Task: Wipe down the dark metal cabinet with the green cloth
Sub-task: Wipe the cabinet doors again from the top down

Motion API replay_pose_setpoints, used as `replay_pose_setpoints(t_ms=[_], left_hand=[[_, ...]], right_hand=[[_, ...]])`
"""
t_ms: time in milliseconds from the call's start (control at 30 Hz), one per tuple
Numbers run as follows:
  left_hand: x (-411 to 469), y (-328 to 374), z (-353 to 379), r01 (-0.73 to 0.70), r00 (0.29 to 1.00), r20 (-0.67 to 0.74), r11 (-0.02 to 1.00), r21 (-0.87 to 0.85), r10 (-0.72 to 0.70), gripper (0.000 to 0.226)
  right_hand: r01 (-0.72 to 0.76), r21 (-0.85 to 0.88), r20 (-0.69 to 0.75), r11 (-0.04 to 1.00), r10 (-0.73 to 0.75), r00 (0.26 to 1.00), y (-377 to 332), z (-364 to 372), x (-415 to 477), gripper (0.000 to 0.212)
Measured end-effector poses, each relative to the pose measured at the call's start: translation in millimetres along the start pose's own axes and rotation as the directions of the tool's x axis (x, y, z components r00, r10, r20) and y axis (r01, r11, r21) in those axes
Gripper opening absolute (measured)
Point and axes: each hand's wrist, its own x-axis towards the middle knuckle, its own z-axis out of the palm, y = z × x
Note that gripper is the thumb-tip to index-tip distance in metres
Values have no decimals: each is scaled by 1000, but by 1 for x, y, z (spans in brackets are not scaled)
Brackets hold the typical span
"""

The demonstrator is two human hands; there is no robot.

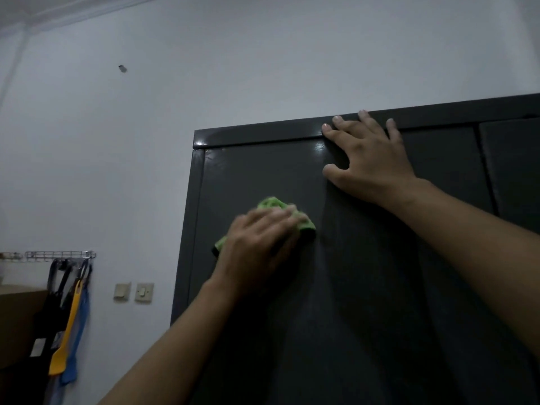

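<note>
The left hand [257,244] presses the green cloth [271,203] against the dark metal cabinet [365,273] high on its left door, fingers seemingly together, though blurred. The right hand [371,162] braces at the top edge, fingers spread. Mid-wipe, I judge; the next stroke needs even pressure down the door

The dark metal cabinet [365,287] stands upright, and its glossy door front bears everything here. The green cloth [271,203] is pressed flat to the door under the left hand [260,247], bunching out past the fingers [280,214]. The right hand [371,159] lies spread on the door, fingertips reaching the top rail.
</note>
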Motion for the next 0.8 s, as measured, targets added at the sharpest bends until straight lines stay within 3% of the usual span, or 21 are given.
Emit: replay_pose_setpoints(t_ms=[100,167,333,467,500,567,667,733,800], left_hand=[[32,-10,2,303,944,-124,952,-48,-306,34],[45,1,8,404,899,-159,913,-66,-409,31],[19,50,15,196,978,-59,980,-38,-198,31],[3,49,7,-6,999,33,1000,3,6,30],[8,42,6,-3,1000,17,999,40,3,30],[29,29,6,155,986,-78,986,66,-150,28],[61,26,13,442,875,-196,896,-46,-442,24],[72,42,21,484,847,-208,872,-76,-488,21],[72,67,28,443,876,-176,894,-73,-449,24]], right_hand=[[44,-54,46,998,-42,998,9,-5,0,74],[80,-98,81,992,-72,994,13,-9,2,72],[152,-156,172,976,-124,977,21,-23,6,72],[211,-140,214,967,-178,960,27,-28,0,69],[227,-134,219,965,-195,956,31,-30,-3,68],[239,-116,211,964,-211,954,41,-37,-11,67],[196,-75,126,978,-185,975,61,-49,-23,65],[158,-88,71,983,-152,986,81,-54,-29,65],[132,-97,48,986,-128,991,102,-56,-35,68]])
